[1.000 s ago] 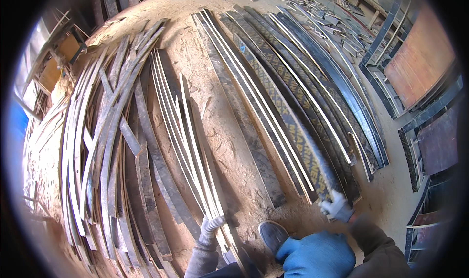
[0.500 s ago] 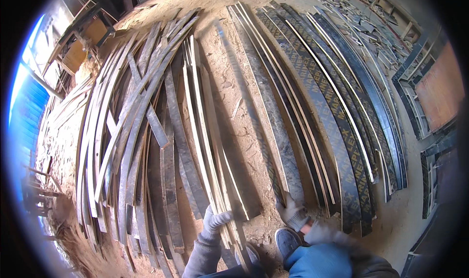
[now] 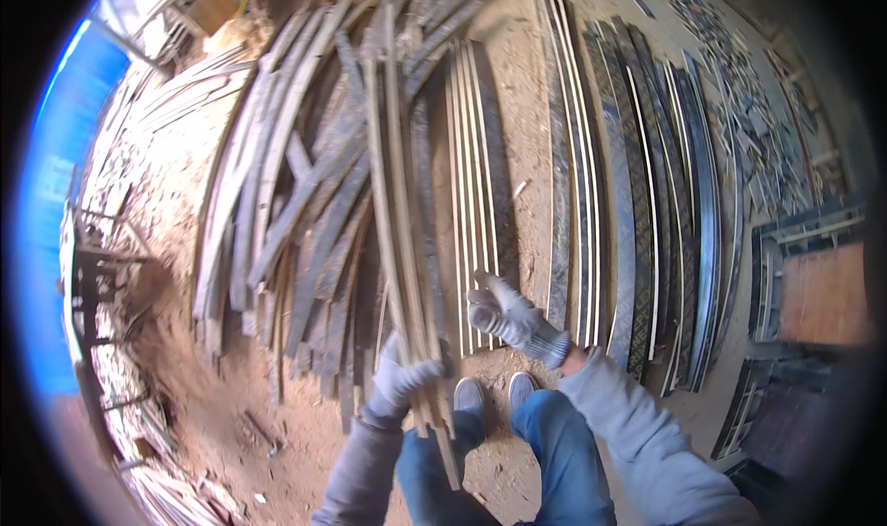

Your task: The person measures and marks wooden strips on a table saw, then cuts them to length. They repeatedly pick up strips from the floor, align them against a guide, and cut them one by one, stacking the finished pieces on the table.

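Observation:
My left hand (image 3: 405,378), in a grey knit glove, is closed around a bundle of long, narrow plywood strips (image 3: 395,202). The bundle slants away from me across the left pile, its near ends close to my left knee. My right hand (image 3: 516,321), gloved too, hovers at the near end of a row of strips (image 3: 473,184) lying on edge. Its thumb stands apart from the loosely curled fingers, and no strip shows in it. Whether it touches the row I cannot tell.
A crossed heap of dark strips (image 3: 323,212) covers the left ground. Straighter rows of dark strips (image 3: 637,202) lie to the right, with scattered offcuts (image 3: 739,128) beyond. Framed panels (image 3: 822,290) stand far right. My shoes (image 3: 468,395) are on sandy ground.
My right hand has let go of the dark strip and moved left, over the middle row. My left hand still holds its bundle. The whole view has shifted.

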Action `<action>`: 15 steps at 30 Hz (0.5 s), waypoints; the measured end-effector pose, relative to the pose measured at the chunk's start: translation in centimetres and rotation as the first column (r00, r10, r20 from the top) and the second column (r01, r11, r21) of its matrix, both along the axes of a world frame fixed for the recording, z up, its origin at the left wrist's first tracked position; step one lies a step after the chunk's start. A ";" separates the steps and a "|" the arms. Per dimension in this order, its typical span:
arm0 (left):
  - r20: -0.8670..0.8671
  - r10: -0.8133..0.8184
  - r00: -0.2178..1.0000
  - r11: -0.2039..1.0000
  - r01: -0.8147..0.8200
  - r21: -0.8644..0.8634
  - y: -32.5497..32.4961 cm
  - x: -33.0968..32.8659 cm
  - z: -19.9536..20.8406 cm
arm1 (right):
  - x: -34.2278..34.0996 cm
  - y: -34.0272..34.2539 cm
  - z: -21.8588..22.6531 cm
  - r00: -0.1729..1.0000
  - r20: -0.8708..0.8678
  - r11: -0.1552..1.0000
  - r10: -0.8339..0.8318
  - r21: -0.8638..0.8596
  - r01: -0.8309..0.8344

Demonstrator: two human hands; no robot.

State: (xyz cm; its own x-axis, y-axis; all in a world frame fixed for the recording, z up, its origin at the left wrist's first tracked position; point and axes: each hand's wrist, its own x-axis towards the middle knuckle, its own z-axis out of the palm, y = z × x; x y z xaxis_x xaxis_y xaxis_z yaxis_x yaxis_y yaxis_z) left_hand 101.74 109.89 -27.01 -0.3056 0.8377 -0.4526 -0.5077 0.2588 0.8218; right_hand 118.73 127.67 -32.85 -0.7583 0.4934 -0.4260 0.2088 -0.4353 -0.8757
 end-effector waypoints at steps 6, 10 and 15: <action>0.050 0.066 0.997 0.997 -0.064 -0.045 -11.6 4.4 20.3 | -9.1 -8.8 22.7 0.994 -0.105 0.859 0.032 -0.506 -0.082; -0.052 0.134 0.990 0.988 -0.137 -0.072 -21.4 5.2 27.7 | -10.9 -17.8 35.7 0.973 -0.209 0.941 0.102 -0.296 -0.162; -0.308 0.192 0.932 0.958 -0.246 -0.147 -34.0 2.6 31.7 | -14.9 -30.3 44.5 0.864 -0.306 0.915 0.400 0.087 -0.393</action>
